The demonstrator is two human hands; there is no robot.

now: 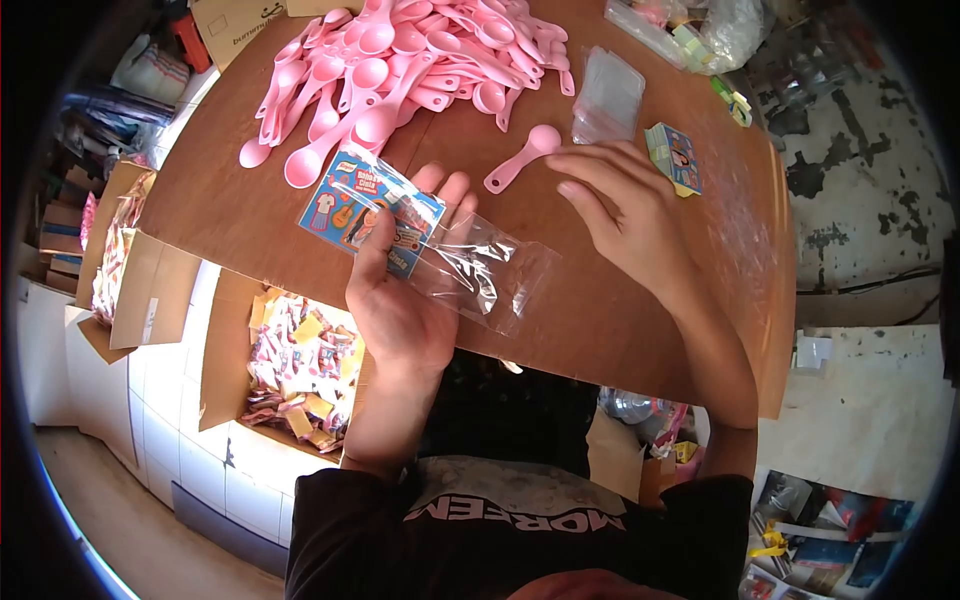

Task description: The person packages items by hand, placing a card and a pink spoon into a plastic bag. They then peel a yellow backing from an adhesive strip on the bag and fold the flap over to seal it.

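Observation:
My left hand point(405, 300) holds a clear plastic bag point(490, 275) with a blue printed card point(345, 205) at its far end, the thumb pressing on the card. The bag's other end reaches out to the right over the brown table. My right hand point(625, 205) hangs over the table with fingers bent and apart, nothing between them. Close by its fingertips lies a single pink measuring spoon point(525, 160). Beyond both hands rises a big heap of pink measuring spoons point(420, 60).
A stack of clear bags point(610, 95) and a stack of printed cards point(675, 160) sit at the table's right. Below its left edge stands a cardboard box point(228, 350) of filled packets; another open box point(150, 290) is farther left. Plastic wrapping point(735, 35) lies at the back right.

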